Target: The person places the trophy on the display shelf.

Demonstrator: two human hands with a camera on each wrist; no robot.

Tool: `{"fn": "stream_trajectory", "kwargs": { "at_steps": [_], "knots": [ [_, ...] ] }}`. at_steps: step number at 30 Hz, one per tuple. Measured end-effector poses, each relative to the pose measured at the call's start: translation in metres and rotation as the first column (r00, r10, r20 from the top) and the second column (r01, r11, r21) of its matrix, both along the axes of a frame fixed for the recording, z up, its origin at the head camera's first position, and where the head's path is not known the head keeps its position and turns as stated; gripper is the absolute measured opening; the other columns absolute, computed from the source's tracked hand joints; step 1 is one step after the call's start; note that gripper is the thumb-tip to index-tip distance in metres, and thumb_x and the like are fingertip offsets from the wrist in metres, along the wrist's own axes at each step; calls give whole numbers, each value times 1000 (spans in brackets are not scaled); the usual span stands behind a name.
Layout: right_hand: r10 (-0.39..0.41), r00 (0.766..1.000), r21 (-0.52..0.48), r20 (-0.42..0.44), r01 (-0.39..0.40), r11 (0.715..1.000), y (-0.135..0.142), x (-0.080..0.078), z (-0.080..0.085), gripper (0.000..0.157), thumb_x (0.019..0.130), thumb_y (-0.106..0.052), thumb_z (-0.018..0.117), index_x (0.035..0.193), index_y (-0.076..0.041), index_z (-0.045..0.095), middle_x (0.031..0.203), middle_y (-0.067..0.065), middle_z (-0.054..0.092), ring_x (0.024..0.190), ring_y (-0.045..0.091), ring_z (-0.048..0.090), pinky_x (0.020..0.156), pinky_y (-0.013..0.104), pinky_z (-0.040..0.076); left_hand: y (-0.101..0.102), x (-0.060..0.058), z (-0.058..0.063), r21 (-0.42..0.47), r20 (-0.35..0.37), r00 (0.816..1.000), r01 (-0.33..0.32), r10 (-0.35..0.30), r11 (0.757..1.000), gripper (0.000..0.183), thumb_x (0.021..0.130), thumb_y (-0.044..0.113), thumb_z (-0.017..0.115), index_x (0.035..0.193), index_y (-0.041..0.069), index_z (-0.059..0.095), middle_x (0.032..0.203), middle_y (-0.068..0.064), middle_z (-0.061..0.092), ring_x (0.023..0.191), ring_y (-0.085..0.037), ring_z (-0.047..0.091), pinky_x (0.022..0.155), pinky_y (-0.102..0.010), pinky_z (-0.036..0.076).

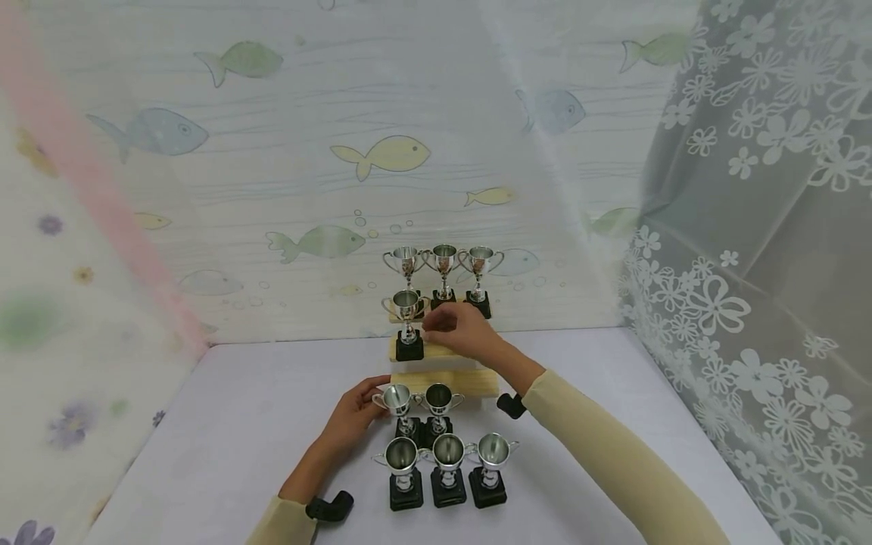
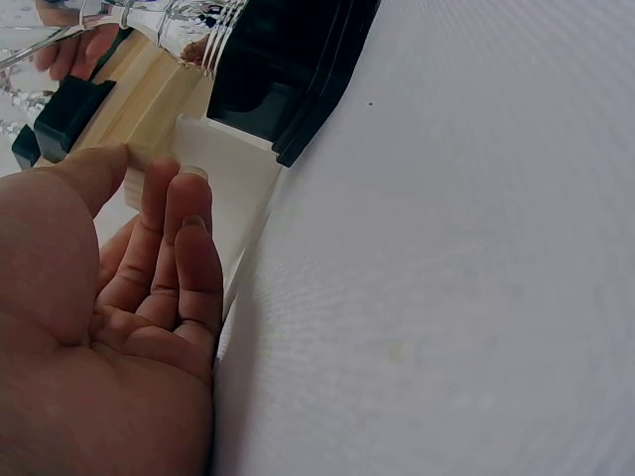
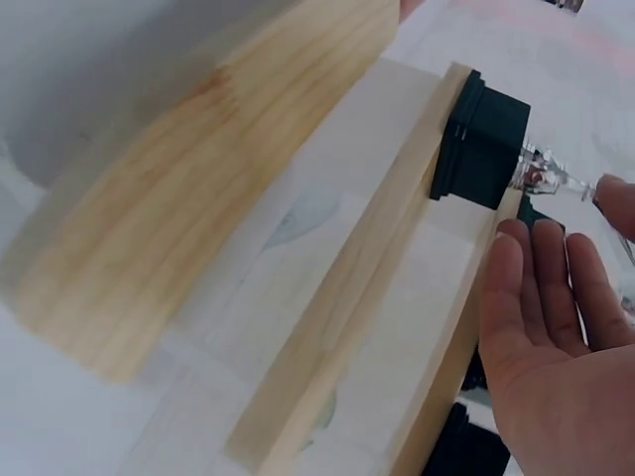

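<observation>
In the head view a silver trophy cup [image 1: 407, 306] on a black base stands upright at the left end of a tiered stand's middle wooden step [image 1: 443, 351]. Close at its right side is my right hand [image 1: 458, 330]; the right wrist view shows extended fingers, with the thumb [image 3: 617, 206] by the cup's handle, contact unclear. My left hand [image 1: 354, 412] is at the left end of the front wooden step [image 1: 446, 382]. Its thumb and fingertips touch or nearly touch that end in the left wrist view, fingers loosely bent [image 2: 193, 248].
Three trophies stand along the top step, one of them at its right end [image 1: 480, 276]. On the white table [image 1: 204, 439], two trophies [image 1: 439, 412] stand before the stand, with a row of three [image 1: 448, 469] nearer. A fish-print curtain [image 1: 381, 98] hangs behind.
</observation>
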State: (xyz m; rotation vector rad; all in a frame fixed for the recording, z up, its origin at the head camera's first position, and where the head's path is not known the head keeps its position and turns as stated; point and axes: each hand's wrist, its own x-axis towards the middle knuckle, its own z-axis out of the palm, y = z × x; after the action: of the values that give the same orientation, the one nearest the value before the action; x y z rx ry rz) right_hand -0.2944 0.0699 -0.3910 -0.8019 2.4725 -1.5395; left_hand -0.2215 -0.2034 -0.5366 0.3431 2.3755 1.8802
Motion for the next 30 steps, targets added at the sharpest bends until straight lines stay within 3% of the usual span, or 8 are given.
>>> {"fn": "stream_trajectory", "kwargs": {
  "at_steps": [9, 15, 21, 30],
  "knots": [
    [36, 998, -35, 53, -34, 999, 28, 14, -9, 23, 100, -14, 75, 121, -4, 74, 120, 15, 73, 111, 31, 70, 93, 38, 59, 0, 2, 2, 2, -4, 1000, -15, 15, 1000, 47, 105, 1, 60, 151, -2, 51, 102, -7, 74, 87, -12, 71, 82, -26, 60],
    [50, 998, -67, 24, -49, 997, 46, 26, -13, 21, 100, -11, 74, 120, -8, 75, 121, 11, 73, 111, 26, 70, 92, 35, 59, 0, 3, 3, -2, -15, 1000, -8, 8, 1000, 47, 105, 1, 60, 151, -4, 51, 103, -8, 74, 88, -12, 71, 83, -26, 60],
    [56, 998, -114, -27, -58, 992, 65, 43, -21, 22, 100, -8, 73, 122, -9, 74, 119, 8, 74, 111, 25, 69, 94, 40, 58, 1, 2, 1, 11, -14, 1000, 12, -12, 1000, 47, 106, 2, 60, 152, -4, 50, 105, -10, 73, 89, -11, 72, 83, -27, 60],
    [95, 994, -150, -56, -102, 983, 93, 65, -46, 22, 99, -6, 74, 121, -6, 73, 115, 15, 73, 105, 24, 70, 94, 35, 58, 1, 0, 0, 9, -3, 1000, 14, -14, 1000, 46, 107, 4, 59, 152, -2, 49, 109, -15, 73, 92, -12, 73, 84, -27, 60]
  ]
}}
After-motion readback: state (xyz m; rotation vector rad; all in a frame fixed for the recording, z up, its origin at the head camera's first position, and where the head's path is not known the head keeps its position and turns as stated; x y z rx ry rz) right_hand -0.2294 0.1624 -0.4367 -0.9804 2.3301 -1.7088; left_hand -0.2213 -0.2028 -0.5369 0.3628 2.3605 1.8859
